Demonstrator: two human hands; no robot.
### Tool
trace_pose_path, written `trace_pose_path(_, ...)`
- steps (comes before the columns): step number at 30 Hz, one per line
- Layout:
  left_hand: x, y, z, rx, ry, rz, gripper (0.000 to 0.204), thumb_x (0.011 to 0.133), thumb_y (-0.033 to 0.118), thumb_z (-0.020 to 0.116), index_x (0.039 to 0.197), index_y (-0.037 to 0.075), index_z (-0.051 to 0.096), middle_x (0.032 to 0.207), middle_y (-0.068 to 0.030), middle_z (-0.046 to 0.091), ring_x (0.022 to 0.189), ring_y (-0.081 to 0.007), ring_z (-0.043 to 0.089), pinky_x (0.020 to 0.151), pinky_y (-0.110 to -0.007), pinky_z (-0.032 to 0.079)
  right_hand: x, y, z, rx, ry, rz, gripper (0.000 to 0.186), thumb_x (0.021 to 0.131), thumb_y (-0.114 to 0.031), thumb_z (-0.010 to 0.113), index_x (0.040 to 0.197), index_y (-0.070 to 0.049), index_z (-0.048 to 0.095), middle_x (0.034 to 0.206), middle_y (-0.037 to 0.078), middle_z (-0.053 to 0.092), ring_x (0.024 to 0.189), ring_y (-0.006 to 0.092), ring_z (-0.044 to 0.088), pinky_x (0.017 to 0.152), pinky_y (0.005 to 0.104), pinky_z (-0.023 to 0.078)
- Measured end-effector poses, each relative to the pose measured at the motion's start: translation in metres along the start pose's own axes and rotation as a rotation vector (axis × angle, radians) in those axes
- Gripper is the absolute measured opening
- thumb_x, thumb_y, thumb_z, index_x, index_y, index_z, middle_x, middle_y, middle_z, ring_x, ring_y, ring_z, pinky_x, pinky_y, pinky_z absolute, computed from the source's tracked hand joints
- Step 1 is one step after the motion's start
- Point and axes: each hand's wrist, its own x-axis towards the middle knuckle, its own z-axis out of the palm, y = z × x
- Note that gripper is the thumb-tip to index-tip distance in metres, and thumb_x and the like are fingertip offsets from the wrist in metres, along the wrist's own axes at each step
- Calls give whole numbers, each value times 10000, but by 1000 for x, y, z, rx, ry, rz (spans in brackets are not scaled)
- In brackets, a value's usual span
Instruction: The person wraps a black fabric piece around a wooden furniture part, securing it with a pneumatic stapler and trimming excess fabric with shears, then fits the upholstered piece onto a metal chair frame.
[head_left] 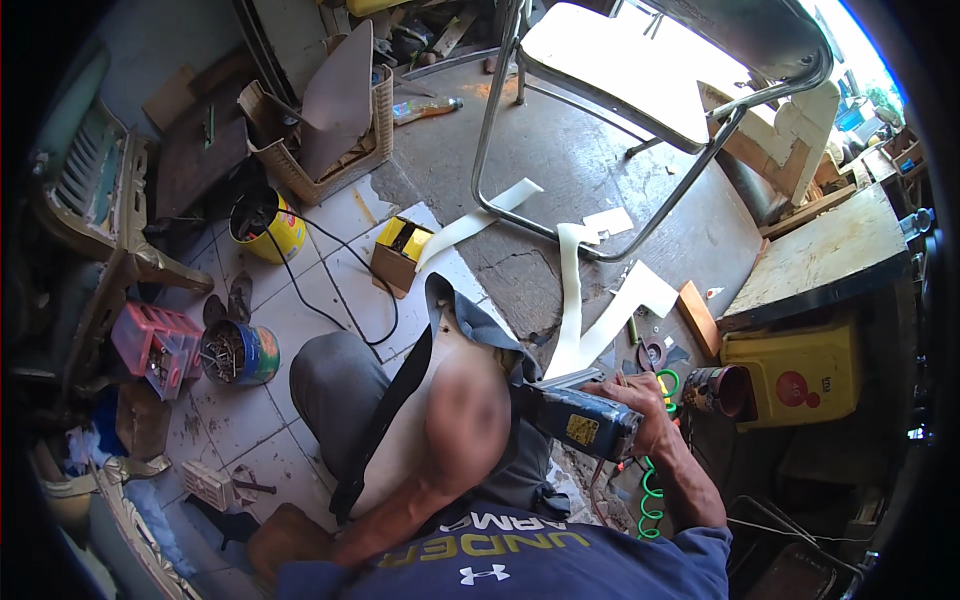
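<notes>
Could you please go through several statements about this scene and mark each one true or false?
1. The right hand holds a blue tool. True.
2. The left hand is on the blue tool. False: the left hand, blurred, is at the cream piece.
3. A black cable lies on the tiled floor. True.
4. The green coiled hose is at the person's left. False: the hose is at their right.
5. The metal-framed chair has a white seat. True.

Pale, dark-edged panel [392, 455], tilted; boxy blue tool [583, 418] in the right hand [643, 405], just beside it.
</notes>
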Motion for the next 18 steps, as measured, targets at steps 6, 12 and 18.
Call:
trace_pose_path(6, 23, 29, -16, 119, -36, 106, 532, 842, 63, 789, 1339, 63, 599, 1132, -129, 496, 608, -119, 523, 503, -284, 455, -19, 11, -30, -47, 110, 70, 543, 611, -215, 824, 1102, 4, 745, 714, 87, 656, 599, 214, 658, 581, 320, 494)
trace_pose_path(12, 38, 24, -1, 160, 15, 174, 234, 832, 60, 828, 1058, 61, 769, 952, -81, 624, 646, -169, 623, 569, -307, 519, -19, 7, -40, -49, 123, 111, 547, 618, -228, 812, 1115, -8, 742, 869, 134, 738, 719, 260, 729, 727, 340, 544)
trace_pose_path(18, 22, 13, 4, 62, 176, 147, 149, 870, 9, 782, 1013, 23, 744, 881, -91, 673, 720, -198, 646, 636, -310, 524, -4, -4, -44, 10, 17, 116, 552, 609, -217, 821, 1119, -22, 747, 887, 131, 748, 728, 237, 734, 713, 340, 548)
